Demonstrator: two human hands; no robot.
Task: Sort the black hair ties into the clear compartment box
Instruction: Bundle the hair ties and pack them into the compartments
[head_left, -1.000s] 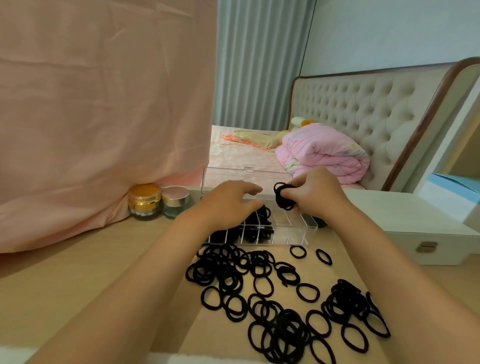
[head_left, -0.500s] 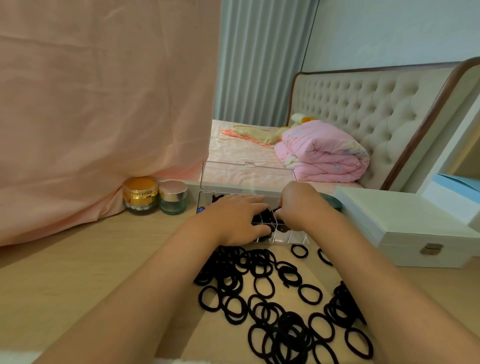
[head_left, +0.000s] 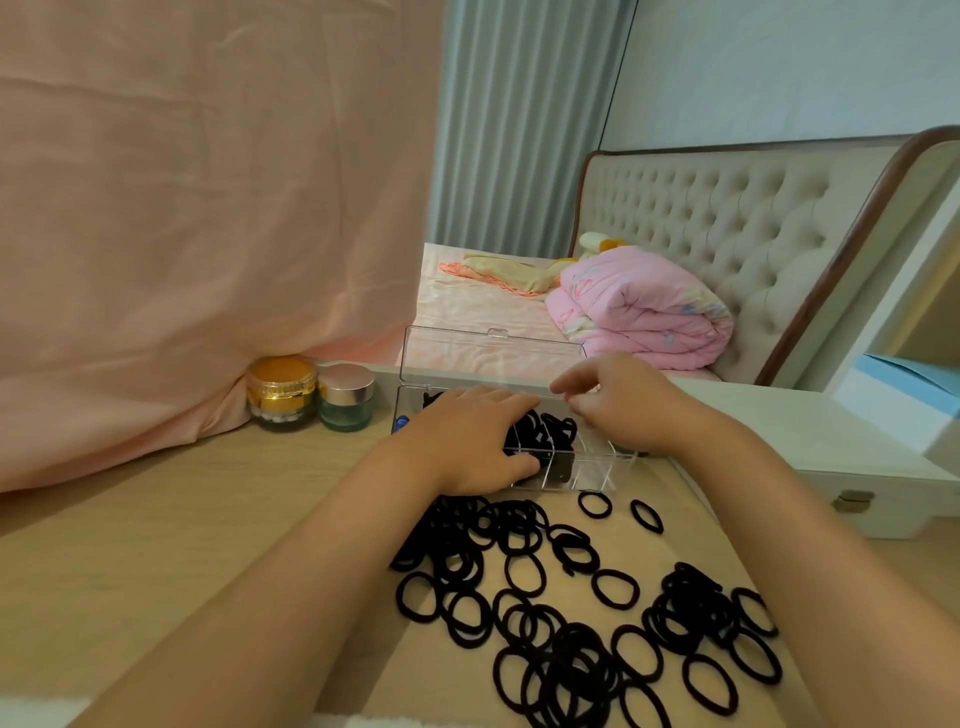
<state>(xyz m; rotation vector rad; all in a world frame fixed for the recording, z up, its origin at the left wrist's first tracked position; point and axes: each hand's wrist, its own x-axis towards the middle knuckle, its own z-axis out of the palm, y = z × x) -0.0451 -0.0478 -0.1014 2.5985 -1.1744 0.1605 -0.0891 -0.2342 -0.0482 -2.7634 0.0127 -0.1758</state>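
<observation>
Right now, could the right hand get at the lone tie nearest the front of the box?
Probably yes. The right hand hovers over the box, seemingly empty, and the tie lies by itself on the table just on the near side of the box, with nothing covering it.

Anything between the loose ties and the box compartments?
The lid stands open. Only the hands are in the way: the left hand lies flat over the left compartments of the box, and the right hand hovers over its right half. Nothing else lies between the ties and the box.
</observation>
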